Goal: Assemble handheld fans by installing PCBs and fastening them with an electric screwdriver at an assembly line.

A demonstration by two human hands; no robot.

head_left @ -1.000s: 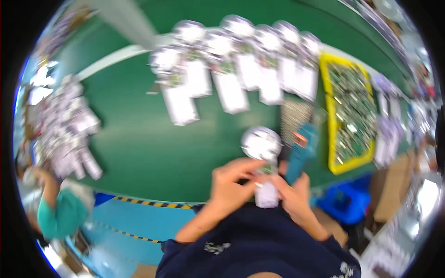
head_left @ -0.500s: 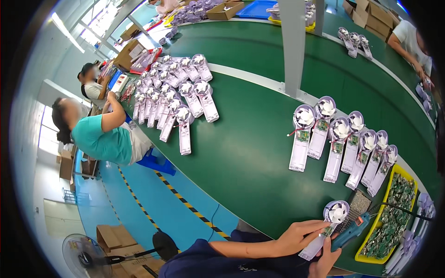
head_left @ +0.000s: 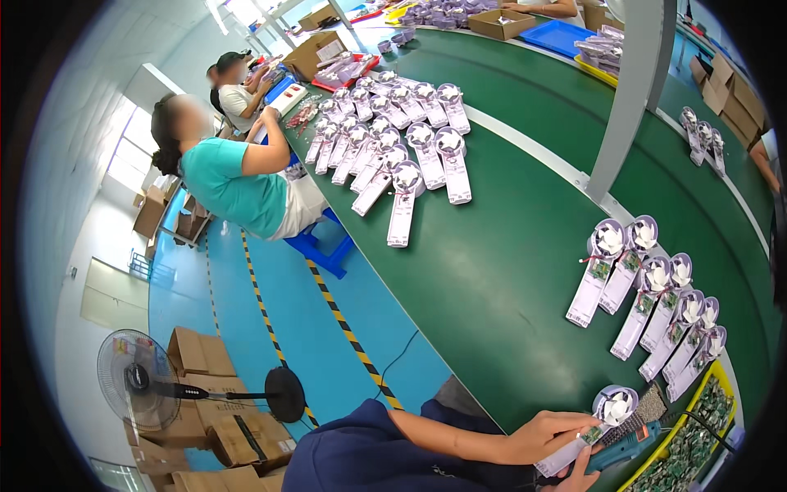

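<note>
My left hand (head_left: 545,436) is closed around the body of a lilac handheld fan half (head_left: 616,405), near the bottom right. It has a round head with a white fan wheel, a small green circuit board and a long flat handle. From below, my right hand (head_left: 579,476) pinches the same handle with thumb and fingers, partly cut off by the frame's lower edge. Just right of the hands lies a teal corded hand tool (head_left: 627,447), beside a grey speckled block (head_left: 652,405). A yellow tray (head_left: 725,379) heaped with green circuit boards stands at the right.
Several similar fan halves (head_left: 656,275) lie on the green table (head_left: 492,303) ahead of my hands. Another large group (head_left: 402,205) lies farther left. A metal post (head_left: 627,107) rises from the table. A person in a teal shirt (head_left: 225,184) sits at the left edge.
The whole view has swung, so the table and its contents sit farther right and lower. Both hands still hold the fan half, with little change in grip.
</note>
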